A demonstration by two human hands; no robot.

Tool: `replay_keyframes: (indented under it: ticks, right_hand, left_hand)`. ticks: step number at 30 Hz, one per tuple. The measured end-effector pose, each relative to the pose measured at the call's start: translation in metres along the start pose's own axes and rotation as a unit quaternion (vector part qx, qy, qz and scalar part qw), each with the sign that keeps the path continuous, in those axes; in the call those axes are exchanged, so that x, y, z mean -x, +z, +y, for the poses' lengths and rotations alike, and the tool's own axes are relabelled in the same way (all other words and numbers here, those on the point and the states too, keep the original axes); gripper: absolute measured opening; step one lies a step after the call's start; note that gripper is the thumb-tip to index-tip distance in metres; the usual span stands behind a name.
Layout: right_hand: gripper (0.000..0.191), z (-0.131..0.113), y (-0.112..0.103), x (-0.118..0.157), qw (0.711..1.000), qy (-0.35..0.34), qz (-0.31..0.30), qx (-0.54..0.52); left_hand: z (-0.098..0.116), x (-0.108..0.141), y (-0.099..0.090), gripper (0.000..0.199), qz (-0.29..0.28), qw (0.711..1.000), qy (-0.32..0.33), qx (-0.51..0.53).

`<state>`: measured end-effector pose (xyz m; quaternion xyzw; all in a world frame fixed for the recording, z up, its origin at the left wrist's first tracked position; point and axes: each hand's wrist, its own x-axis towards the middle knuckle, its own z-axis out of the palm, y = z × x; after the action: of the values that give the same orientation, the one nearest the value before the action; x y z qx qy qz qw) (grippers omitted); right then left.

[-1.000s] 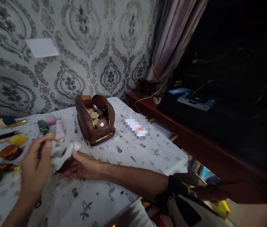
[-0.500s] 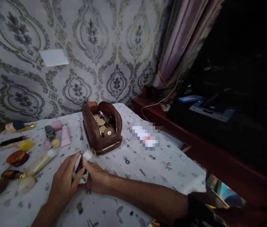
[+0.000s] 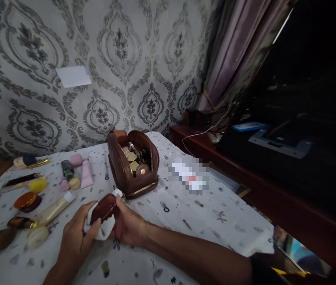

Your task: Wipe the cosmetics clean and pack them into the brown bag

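Observation:
Between my two hands is a glossy reddish-brown, flat bottle-like item point(image 3: 103, 209) with a white end like a cap pointing toward the bag. A crumpled white cloth or tissue point(image 3: 106, 230) lies around its lower side. My left hand point(image 3: 79, 223) is closed on the cloth and item from the left, thumb across the front. From the right, my right hand point(image 3: 128, 222) grips the item, thumb near its white end. Just beyond them stands a brown cosmetic bag point(image 3: 120, 174), unzipped at the top, with gold-toned round pieces and dark items inside.
On the left lie a pink tube point(image 3: 86, 174), a green jar point(image 3: 67, 169), a cream tube point(image 3: 55, 208), an orange-lidded jar point(image 3: 27, 202) and brushes. A blurred-out white item point(image 3: 188, 176) lies right of the bag. A dark red desk point(image 3: 245, 202) borders the right side.
The brown item has turned so that more of its broad face shows, and the white cloth is spread wider beneath it. The whole view has shifted slightly.

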<state>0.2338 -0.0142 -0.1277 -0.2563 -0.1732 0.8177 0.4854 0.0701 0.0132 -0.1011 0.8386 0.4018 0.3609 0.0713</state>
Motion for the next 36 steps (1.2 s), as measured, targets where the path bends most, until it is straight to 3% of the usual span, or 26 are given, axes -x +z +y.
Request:
replay_keyframes:
  ticks: [9,13,17,21,25,29,32,34,36]
  right_hand:
    - [0.09,-0.001,-0.005,-0.001,0.999,0.048,-0.017,0.005]
    - [0.086,-0.005,-0.006,-0.001,0.999,0.037,-0.04,-0.004]
    - [0.079,0.0,-0.008,-0.006,0.999,0.003,-0.026,0.046]
    - [0.083,0.003,-0.005,0.0,0.987,-0.039,0.009,0.156]
    - [0.092,-0.005,0.001,0.017,0.938,-0.125,-0.001,0.324]
    - [0.099,-0.016,0.006,0.024,0.901,-0.132,-0.047,0.411]
    - [0.099,-0.018,0.006,0.024,0.876,-0.131,-0.05,0.461]
    - [0.095,-0.017,0.005,0.023,0.869,-0.14,-0.062,0.47]
    - [0.085,-0.014,0.003,0.022,0.869,-0.149,-0.069,0.467]
  left_hand:
    - [0.008,0.001,-0.001,0.04,0.005,0.99,-0.113,0.078]
    - [0.018,0.001,0.001,0.036,0.009,0.987,-0.149,0.061]
    - [0.016,0.006,0.005,0.032,-0.008,0.993,-0.116,0.019]
    - [0.006,0.009,0.01,0.034,0.046,0.998,-0.025,-0.037]
    - [0.01,0.004,0.011,0.044,0.089,0.99,0.096,-0.059]
    - [0.025,-0.009,0.005,0.036,0.051,0.986,0.156,-0.034]
    - [0.033,-0.02,-0.002,0.024,0.017,0.986,0.164,0.0]
    - [0.037,-0.028,-0.007,0.015,-0.002,0.99,0.137,0.025]
    - [0.039,-0.034,-0.01,0.019,-0.015,0.995,0.085,0.054]
